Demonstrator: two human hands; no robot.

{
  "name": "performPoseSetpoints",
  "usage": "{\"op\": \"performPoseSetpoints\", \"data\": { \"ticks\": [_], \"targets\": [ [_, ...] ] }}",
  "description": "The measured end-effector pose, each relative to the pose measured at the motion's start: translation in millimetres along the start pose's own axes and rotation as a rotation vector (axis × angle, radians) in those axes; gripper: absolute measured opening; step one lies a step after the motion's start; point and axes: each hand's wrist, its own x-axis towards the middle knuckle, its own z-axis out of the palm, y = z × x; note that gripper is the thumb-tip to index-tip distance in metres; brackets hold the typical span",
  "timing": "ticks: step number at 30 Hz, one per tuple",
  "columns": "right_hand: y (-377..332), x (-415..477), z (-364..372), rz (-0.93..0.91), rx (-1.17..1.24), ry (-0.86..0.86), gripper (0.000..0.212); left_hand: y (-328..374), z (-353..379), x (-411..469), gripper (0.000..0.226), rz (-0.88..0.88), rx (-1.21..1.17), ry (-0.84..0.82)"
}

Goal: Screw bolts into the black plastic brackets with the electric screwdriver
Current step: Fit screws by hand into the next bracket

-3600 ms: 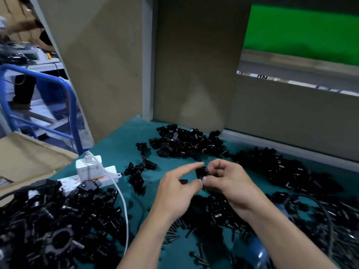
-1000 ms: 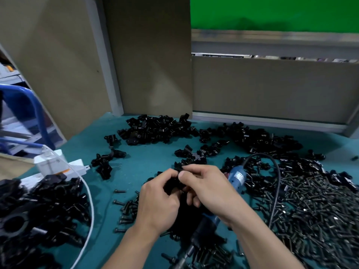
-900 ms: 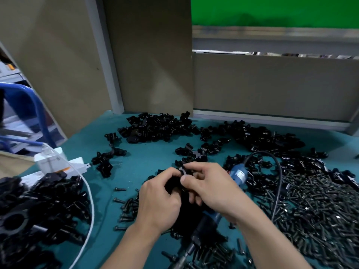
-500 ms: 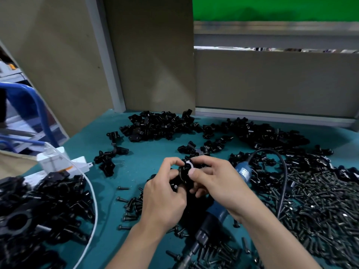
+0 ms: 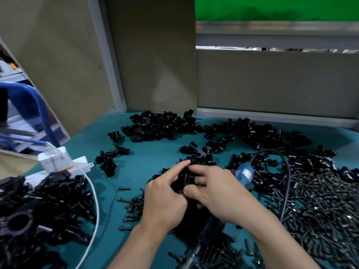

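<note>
A shiny black plastic bracket (image 5: pixel 184 178) is pinched by the left hand (image 5: pixel 165 200) and right hand (image 5: pixel 219 193); the label on the blue screwdriver (image 5: pixel 244 174) cannot be read.

You're facing beige partition panels (image 5: pixel 155 55) rising behind teal worktop (image 5: pixel 151 158); bright green surface (image 5: pixel 272 8) showing above; blue tubular frame (image 5: pixel 21 86) standing left.
</note>
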Motion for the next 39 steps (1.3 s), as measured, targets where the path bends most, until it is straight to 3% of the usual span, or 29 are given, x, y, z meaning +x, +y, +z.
{"op": "performPoseSetpoints", "data": {
  "ticks": [3,11,23,35,39],
  "targets": [
    [0,1,0,0.008,0.013,0.023,0.030,-1,0,1,0.084,-0.027,-0.023,-0.007],
    [0,-3,-6,-0.077,-0.049,0.078,0.043,-8,4,7,0.078,-0.081,-0.157,-0.042],
    [-4,-3,2,-0.026,-0.005,0.118,0.044,-14,7,11,0.070,-0.127,-0.177,-0.009],
    [-6,-6,11,-0.016,-0.159,0.214,0.051,-10,6,7,0.096,-0.117,-0.145,-0.040],
    [-5,-5,9,0.001,-0.159,0.209,0.041,-10,6,6,0.092,-0.062,-0.135,-0.055]
  ]
}}
